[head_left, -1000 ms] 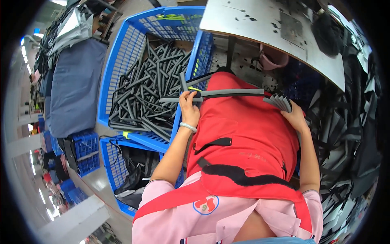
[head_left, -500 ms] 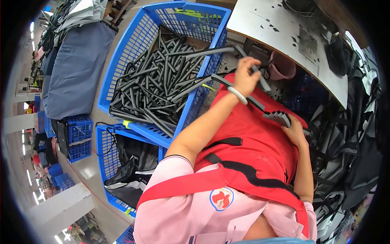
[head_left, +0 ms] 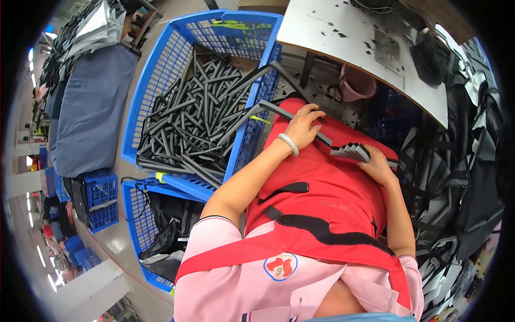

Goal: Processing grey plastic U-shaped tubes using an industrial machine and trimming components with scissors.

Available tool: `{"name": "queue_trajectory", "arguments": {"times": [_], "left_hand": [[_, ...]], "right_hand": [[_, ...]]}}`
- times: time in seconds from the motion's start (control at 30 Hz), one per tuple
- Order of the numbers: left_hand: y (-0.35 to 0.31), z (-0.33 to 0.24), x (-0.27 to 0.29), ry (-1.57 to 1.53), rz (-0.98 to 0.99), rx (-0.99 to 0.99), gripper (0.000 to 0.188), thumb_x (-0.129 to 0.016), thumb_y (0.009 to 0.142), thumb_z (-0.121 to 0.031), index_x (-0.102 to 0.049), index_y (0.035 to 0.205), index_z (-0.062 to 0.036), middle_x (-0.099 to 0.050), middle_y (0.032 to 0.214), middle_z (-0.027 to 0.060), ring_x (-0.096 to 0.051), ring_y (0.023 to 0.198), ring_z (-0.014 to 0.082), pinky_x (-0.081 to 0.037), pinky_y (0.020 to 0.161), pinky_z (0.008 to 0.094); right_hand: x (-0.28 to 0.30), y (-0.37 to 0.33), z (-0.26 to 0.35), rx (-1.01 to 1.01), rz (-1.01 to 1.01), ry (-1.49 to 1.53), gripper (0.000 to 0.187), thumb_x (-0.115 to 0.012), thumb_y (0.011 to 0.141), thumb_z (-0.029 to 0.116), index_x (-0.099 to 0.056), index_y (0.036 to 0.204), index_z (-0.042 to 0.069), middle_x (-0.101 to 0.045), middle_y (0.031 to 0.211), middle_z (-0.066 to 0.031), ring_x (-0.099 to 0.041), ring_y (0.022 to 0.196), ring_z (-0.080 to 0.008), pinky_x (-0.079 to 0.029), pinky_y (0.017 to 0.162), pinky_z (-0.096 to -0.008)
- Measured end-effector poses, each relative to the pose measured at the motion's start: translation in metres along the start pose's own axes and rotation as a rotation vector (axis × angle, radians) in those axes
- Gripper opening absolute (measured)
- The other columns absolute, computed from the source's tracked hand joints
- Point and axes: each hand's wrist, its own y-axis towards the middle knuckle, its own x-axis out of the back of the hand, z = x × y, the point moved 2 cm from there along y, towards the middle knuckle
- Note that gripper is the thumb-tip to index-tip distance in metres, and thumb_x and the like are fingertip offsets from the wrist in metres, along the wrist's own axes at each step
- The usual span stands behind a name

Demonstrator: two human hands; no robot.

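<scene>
My left hand (head_left: 303, 126), with a pale bangle at its wrist, is closed over a grey foam-like strip (head_left: 279, 111) on my red apron (head_left: 322, 182). The strip belongs to a linked strand running back to the blue basket; its stretch beneath my palm is hidden. My right hand (head_left: 377, 166) grips a stacked bunch of short grey strips (head_left: 351, 152) on my lap, thumb and fingers around its end. A short dark piece joins the strand to this bunch. Another strand (head_left: 289, 80) arches from the basket rim toward my left fingers.
To the left stands a large blue basket (head_left: 129, 142) heaped with grey strips (head_left: 196, 104). A smaller blue basket (head_left: 134, 214) holds black fabric. A white table (head_left: 322, 32) bears dark scraps, with a pink bin (head_left: 358, 85) below. Black and grey material (head_left: 456, 188) hangs at the right.
My left hand has come down and nearer to me, from raised with a strip in its fingers to low over my apron. My right hand still holds the bunch.
</scene>
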Motion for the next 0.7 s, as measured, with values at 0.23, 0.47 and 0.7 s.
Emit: {"name": "queue_trajectory", "arguments": {"times": [0.23, 0.47, 0.7], "left_hand": [[0.048, 0.004, 0.02, 0.234, -0.242, -0.199, 0.046, -0.067, 0.069, -0.002, -0.058, 0.114, -0.0085, -0.049, 0.125, 0.0182, -0.048, 0.116, 0.0386, -0.041, 0.096, 0.0458], [0.055, 0.108, 0.092, 0.755, -0.109, 0.258, 0.073, -0.06, 0.071, 0.002, -0.041, 0.139, -0.0177, -0.034, 0.144, 0.0144, -0.035, 0.131, 0.0362, -0.033, 0.103, 0.0483], [0.085, 0.142, 0.098, 0.87, -0.071, 0.355, 0.059, -0.066, 0.078, -0.008, -0.047, 0.134, -0.0172, -0.049, 0.12, 0.0109, -0.049, 0.117, 0.0327, -0.043, 0.094, 0.0416]], "right_hand": [[0.008, -0.006, -0.001, 0.005, -0.024, 0.04, 0.043, -0.072, 0.071, 0.013, -0.058, 0.109, -0.003, -0.061, 0.106, -0.0231, -0.057, 0.103, -0.0391, -0.045, 0.09, -0.0411], [0.003, -0.016, -0.007, 0.01, -0.013, 0.043, 0.039, -0.072, 0.07, 0.013, -0.059, 0.105, -0.001, -0.061, 0.103, -0.0226, -0.057, 0.101, -0.0394, -0.045, 0.089, -0.042], [-0.001, -0.013, -0.009, 0.025, -0.049, -0.006, 0.039, -0.072, 0.07, 0.013, -0.059, 0.104, -0.001, -0.061, 0.104, -0.022, -0.056, 0.102, -0.0396, -0.045, 0.089, -0.0423]]}}
